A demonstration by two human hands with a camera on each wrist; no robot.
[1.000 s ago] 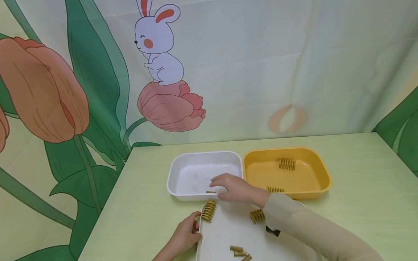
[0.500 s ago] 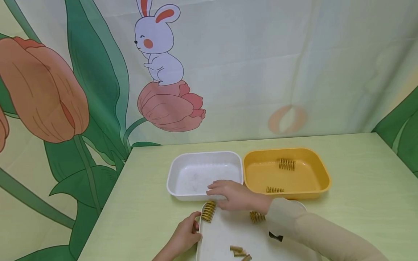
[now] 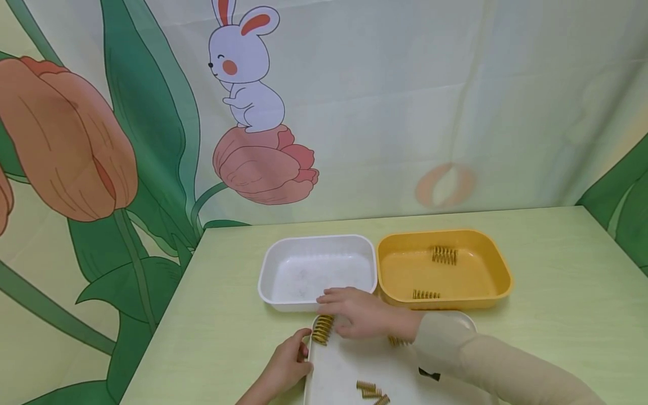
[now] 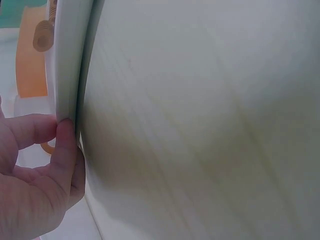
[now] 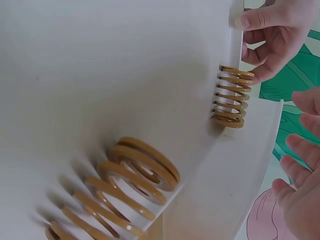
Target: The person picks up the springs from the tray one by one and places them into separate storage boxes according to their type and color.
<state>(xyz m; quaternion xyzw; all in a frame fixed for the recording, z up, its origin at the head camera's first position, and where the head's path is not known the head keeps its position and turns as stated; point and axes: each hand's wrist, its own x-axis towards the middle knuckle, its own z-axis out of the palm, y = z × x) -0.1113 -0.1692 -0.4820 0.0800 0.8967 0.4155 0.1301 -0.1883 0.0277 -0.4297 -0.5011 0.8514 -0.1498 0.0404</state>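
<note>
At the left rim of the white tray (image 3: 349, 363), my left hand (image 3: 285, 364) grips the edge between thumb and fingers, as the left wrist view confirms with the rim (image 4: 68, 65) pinched. Bare and spread, my right hand (image 3: 361, 314) hovers over the tray's far edge with nothing held in its fingers. Just left of it a thick gold coil spring (image 3: 322, 331) lies in the tray's far left corner. Another thick coil spring (image 5: 132, 182) is partly hidden beneath the right wrist in the head view. Several thin small springs (image 3: 369, 390) lie nearer me on the tray.
Behind the tray stands a white bin (image 3: 283, 264), its near right corner covered by the right hand. A yellow bin (image 3: 405, 264) beside it holds two springs (image 3: 445, 255). A printed curtain (image 3: 374, 112) hangs behind the table (image 3: 223, 315).
My right hand has drawn back from over the white bin toward the tray. The small spring seen in that bin is now out of sight. The left hand has stayed still.
</note>
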